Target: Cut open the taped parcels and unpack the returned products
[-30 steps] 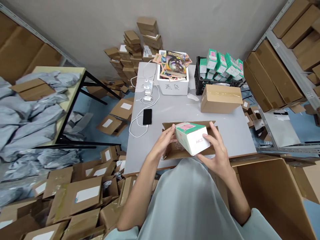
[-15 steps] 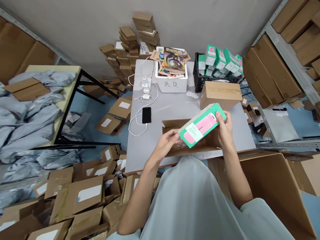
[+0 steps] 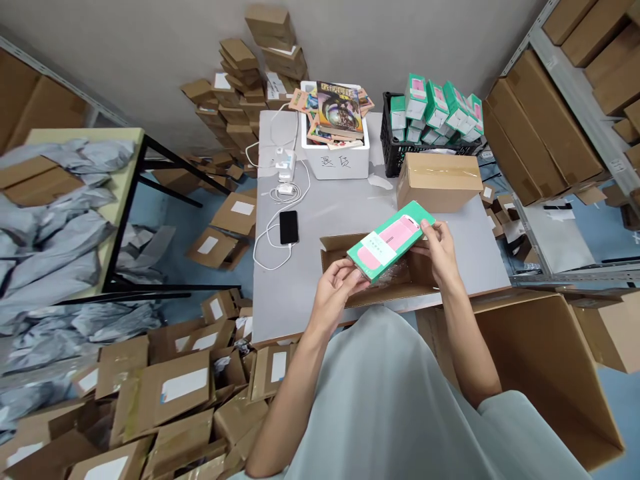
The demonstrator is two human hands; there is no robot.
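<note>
Grasps the green box (image 3: pixel 391 241) at both ends, with left hand (image 3: pixel 336 289) on the nearer end and right hand (image 3: pixel 439 250) on the farther. Holds it aslant, printed face upward, over an open carton (image 3: pixel 343 243) beneath the grip. Has a closed carton (image 3: pixel 440 185) just beyond the right hand, a black crate (image 3: pixel 393 159) behind that, and a phone (image 3: pixel 289 227) on the gray table (image 3: pixel 285 293) left of the grip.

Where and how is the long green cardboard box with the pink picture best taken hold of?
Probably at its two narrow ends, left hand from the left and right hand from the right, as both hold it here. The long green cardboard box has straight edges and slants above the open brown cardboard box, so gripping its ends should balance it.
</note>
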